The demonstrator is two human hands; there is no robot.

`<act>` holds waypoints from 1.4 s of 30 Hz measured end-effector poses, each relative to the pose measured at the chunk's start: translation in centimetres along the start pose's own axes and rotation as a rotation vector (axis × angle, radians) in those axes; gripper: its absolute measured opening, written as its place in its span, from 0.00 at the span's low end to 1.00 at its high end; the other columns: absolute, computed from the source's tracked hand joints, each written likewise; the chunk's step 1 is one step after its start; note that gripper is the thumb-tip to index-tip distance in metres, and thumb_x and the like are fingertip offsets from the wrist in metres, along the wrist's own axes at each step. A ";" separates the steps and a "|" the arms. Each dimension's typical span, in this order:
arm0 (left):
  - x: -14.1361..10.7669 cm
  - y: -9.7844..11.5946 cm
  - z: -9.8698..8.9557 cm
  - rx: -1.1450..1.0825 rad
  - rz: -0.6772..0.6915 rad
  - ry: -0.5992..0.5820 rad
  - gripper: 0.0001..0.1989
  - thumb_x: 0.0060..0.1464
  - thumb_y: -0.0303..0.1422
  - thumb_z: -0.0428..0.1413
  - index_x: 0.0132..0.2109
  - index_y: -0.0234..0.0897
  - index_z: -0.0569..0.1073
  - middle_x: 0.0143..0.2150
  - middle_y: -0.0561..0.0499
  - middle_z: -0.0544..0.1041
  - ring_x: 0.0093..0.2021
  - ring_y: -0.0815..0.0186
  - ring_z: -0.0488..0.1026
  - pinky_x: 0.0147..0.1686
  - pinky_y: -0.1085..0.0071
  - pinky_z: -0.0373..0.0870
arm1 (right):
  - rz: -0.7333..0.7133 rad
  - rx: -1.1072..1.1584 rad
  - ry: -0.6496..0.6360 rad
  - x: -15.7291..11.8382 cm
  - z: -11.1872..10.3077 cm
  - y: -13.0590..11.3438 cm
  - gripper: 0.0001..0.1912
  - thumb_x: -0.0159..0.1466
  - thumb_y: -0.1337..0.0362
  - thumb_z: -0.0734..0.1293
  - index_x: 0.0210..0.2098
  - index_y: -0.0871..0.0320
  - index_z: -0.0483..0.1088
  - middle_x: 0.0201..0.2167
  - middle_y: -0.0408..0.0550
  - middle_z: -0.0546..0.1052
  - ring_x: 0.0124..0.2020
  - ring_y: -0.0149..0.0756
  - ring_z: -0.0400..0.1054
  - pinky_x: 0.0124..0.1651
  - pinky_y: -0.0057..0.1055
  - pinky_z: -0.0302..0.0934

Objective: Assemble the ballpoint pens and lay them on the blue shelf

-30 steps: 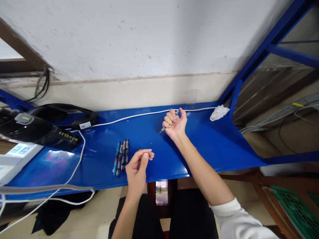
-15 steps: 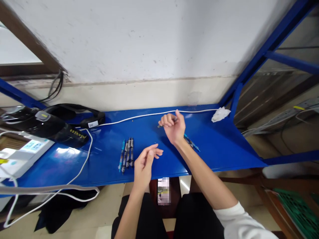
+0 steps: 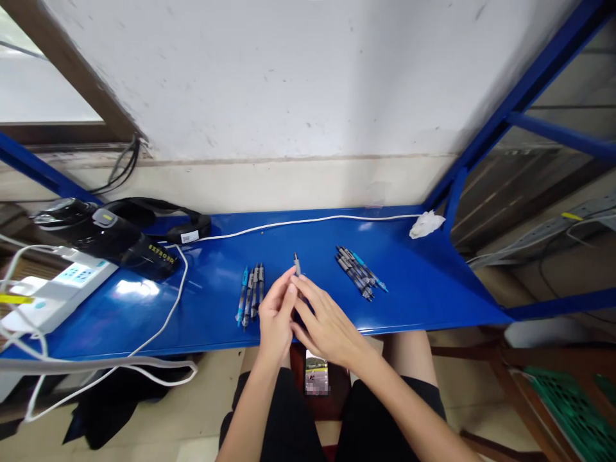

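A pen [image 3: 297,264] with a grey end points up and away from me between my hands, its lower part hidden by the fingers. My left hand [image 3: 276,314] is closed on it with thumb and fingertips. From the other side, my right hand [image 3: 326,322] also grips the pen, its fingers meeting the left ones. Just left of my hands, several pens lie side by side, among them a light-blue pen [image 3: 242,296] and a grey-topped pen [image 3: 249,298]. A pile of pens [image 3: 353,274], mostly grey and one blue, lies to the right.
The blue table [image 3: 404,289] meets a wall at the back, with a white cable [image 3: 289,222] along it. At left are a black bottle [image 3: 125,240] and a white power strip [image 3: 62,295]. Crumpled tissue [image 3: 426,224] lies far right. A phone [image 3: 316,375] rests below, between the legs.
My right hand has come down and left from above the table, bringing the pen to my left hand, which has closed on it. The right-hand pile is now uncovered.
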State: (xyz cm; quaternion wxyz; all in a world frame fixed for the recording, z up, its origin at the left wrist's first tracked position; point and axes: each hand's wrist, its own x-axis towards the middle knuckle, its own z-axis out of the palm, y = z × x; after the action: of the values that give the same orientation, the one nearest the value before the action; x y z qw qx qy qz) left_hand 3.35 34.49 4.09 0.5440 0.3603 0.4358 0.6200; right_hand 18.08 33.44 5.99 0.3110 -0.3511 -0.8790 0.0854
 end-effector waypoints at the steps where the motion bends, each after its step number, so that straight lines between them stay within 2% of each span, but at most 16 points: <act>1: 0.0 -0.2 0.0 0.035 0.023 -0.016 0.23 0.62 0.41 0.67 0.62 0.43 0.80 0.62 0.43 0.81 0.61 0.55 0.78 0.60 0.64 0.76 | 0.019 -0.014 0.027 -1.3 0.0 -0.4 0.35 0.74 0.67 0.63 0.77 0.65 0.50 0.76 0.68 0.57 0.79 0.56 0.46 0.73 0.56 0.60; 3: -0.2 -0.5 0.1 0.086 0.076 -0.026 0.23 0.61 0.40 0.68 0.61 0.43 0.80 0.54 0.44 0.84 0.52 0.58 0.82 0.53 0.65 0.79 | 0.025 -0.014 0.116 -4.7 0.6 -1.4 0.34 0.72 0.69 0.66 0.75 0.60 0.56 0.73 0.67 0.61 0.75 0.59 0.54 0.68 0.57 0.65; 4: -0.2 -0.6 0.1 0.103 0.113 -0.013 0.22 0.62 0.40 0.68 0.61 0.42 0.80 0.51 0.44 0.84 0.48 0.59 0.83 0.49 0.65 0.80 | 0.027 0.001 0.225 -6.7 1.2 -1.9 0.32 0.70 0.72 0.66 0.72 0.57 0.61 0.68 0.65 0.67 0.70 0.58 0.62 0.65 0.57 0.68; 6: -0.5 -0.5 0.3 0.138 0.203 0.025 0.17 0.63 0.38 0.67 0.57 0.42 0.80 0.48 0.45 0.83 0.43 0.61 0.82 0.45 0.66 0.80 | 0.089 0.124 0.437 -10.7 3.1 -2.6 0.25 0.67 0.75 0.65 0.62 0.55 0.69 0.50 0.58 0.77 0.53 0.51 0.74 0.52 0.49 0.73; 7: -0.6 -0.5 0.5 0.151 0.248 0.034 0.14 0.64 0.37 0.66 0.55 0.41 0.80 0.47 0.46 0.83 0.43 0.61 0.82 0.44 0.66 0.80 | 0.170 0.230 0.424 -12.6 4.3 -2.7 0.19 0.68 0.75 0.64 0.57 0.55 0.70 0.42 0.54 0.77 0.46 0.48 0.75 0.47 0.46 0.73; 8: -0.7 -0.5 0.6 0.159 0.285 0.030 0.11 0.64 0.35 0.66 0.51 0.41 0.80 0.47 0.46 0.82 0.44 0.61 0.82 0.43 0.67 0.80 | 0.282 0.327 0.318 -14.4 5.7 -2.6 0.15 0.69 0.73 0.62 0.52 0.54 0.71 0.38 0.51 0.76 0.41 0.46 0.75 0.44 0.44 0.73; 10: -0.9 -0.5 0.8 0.159 0.328 -0.009 0.08 0.63 0.33 0.67 0.46 0.41 0.77 0.46 0.47 0.80 0.46 0.60 0.82 0.43 0.67 0.80 | 0.602 0.418 0.103 -17.3 8.7 -1.8 0.12 0.71 0.68 0.62 0.52 0.55 0.70 0.40 0.53 0.77 0.43 0.47 0.76 0.46 0.43 0.73; 12: -1.0 -0.6 0.9 0.144 0.333 -0.039 0.11 0.61 0.31 0.68 0.44 0.41 0.73 0.45 0.48 0.79 0.47 0.60 0.81 0.44 0.66 0.80 | 0.906 0.427 -0.032 -19.4 11.5 -0.6 0.19 0.67 0.65 0.65 0.57 0.57 0.67 0.46 0.55 0.78 0.49 0.48 0.77 0.53 0.43 0.73; 14: -1.1 -0.7 0.9 0.152 0.315 -0.029 0.14 0.59 0.31 0.70 0.46 0.41 0.72 0.43 0.49 0.79 0.44 0.61 0.81 0.44 0.66 0.79 | 1.041 0.415 -0.228 -20.8 13.5 0.6 0.22 0.62 0.65 0.69 0.56 0.58 0.68 0.50 0.57 0.77 0.52 0.50 0.76 0.56 0.43 0.71; 18: -1.0 -0.6 0.8 0.206 0.311 -0.018 0.12 0.59 0.30 0.70 0.47 0.40 0.76 0.43 0.49 0.77 0.42 0.64 0.77 0.44 0.67 0.77 | 1.060 0.345 -0.420 -21.7 15.3 1.3 0.25 0.55 0.65 0.72 0.53 0.59 0.69 0.56 0.60 0.74 0.61 0.53 0.71 0.64 0.42 0.65; 23: -1.1 -0.3 0.8 0.221 0.298 -0.046 0.08 0.60 0.32 0.69 0.44 0.40 0.78 0.42 0.49 0.76 0.40 0.64 0.75 0.43 0.66 0.76 | 1.077 0.249 -0.512 -21.2 15.8 0.1 0.39 0.51 0.65 0.75 0.62 0.59 0.66 0.66 0.63 0.67 0.71 0.60 0.60 0.69 0.47 0.60; 27: -1.2 -0.3 0.8 0.198 0.243 -0.018 0.10 0.60 0.36 0.69 0.45 0.41 0.77 0.41 0.49 0.77 0.39 0.63 0.75 0.38 0.67 0.76 | 1.088 0.195 -0.571 -21.1 16.3 -0.2 0.41 0.52 0.64 0.75 0.65 0.58 0.64 0.70 0.64 0.63 0.74 0.62 0.56 0.70 0.51 0.59; 32: -1.5 0.0 1.1 0.245 0.232 0.010 0.14 0.63 0.37 0.67 0.53 0.41 0.76 0.42 0.49 0.80 0.42 0.63 0.79 0.44 0.67 0.77 | 1.063 0.188 -0.560 -21.2 16.1 0.1 0.39 0.55 0.63 0.74 0.64 0.59 0.64 0.68 0.65 0.65 0.72 0.60 0.60 0.69 0.48 0.61; 35: -1.7 0.5 1.4 0.295 0.248 0.023 0.19 0.66 0.38 0.64 0.60 0.43 0.71 0.39 0.52 0.78 0.38 0.64 0.78 0.42 0.67 0.76 | 1.038 0.193 -0.531 -21.1 15.7 0.3 0.34 0.60 0.63 0.70 0.64 0.61 0.64 0.65 0.65 0.68 0.68 0.57 0.65 0.67 0.45 0.64; 38: -1.6 0.8 1.2 0.483 0.327 -0.031 0.19 0.68 0.36 0.61 0.64 0.44 0.71 0.34 0.55 0.75 0.34 0.64 0.75 0.43 0.65 0.73 | 1.019 0.184 -0.509 -20.8 15.5 0.3 0.35 0.64 0.63 0.66 0.70 0.63 0.59 0.67 0.67 0.67 0.70 0.56 0.64 0.68 0.45 0.63; 42: -0.4 1.1 -0.2 0.885 0.508 -0.141 0.13 0.68 0.34 0.60 0.58 0.46 0.80 0.34 0.52 0.76 0.37 0.60 0.73 0.49 0.59 0.69 | 1.012 0.189 -0.484 -20.7 15.3 0.2 0.41 0.67 0.63 0.65 0.77 0.61 0.51 0.72 0.65 0.64 0.73 0.58 0.60 0.70 0.46 0.60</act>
State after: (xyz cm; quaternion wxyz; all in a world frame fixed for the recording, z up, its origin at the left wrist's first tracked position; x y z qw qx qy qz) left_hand 2.78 34.03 5.08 0.1999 0.6914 0.5174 0.4629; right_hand 20.52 20.74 -16.25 0.0512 -0.6696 -0.6362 0.3799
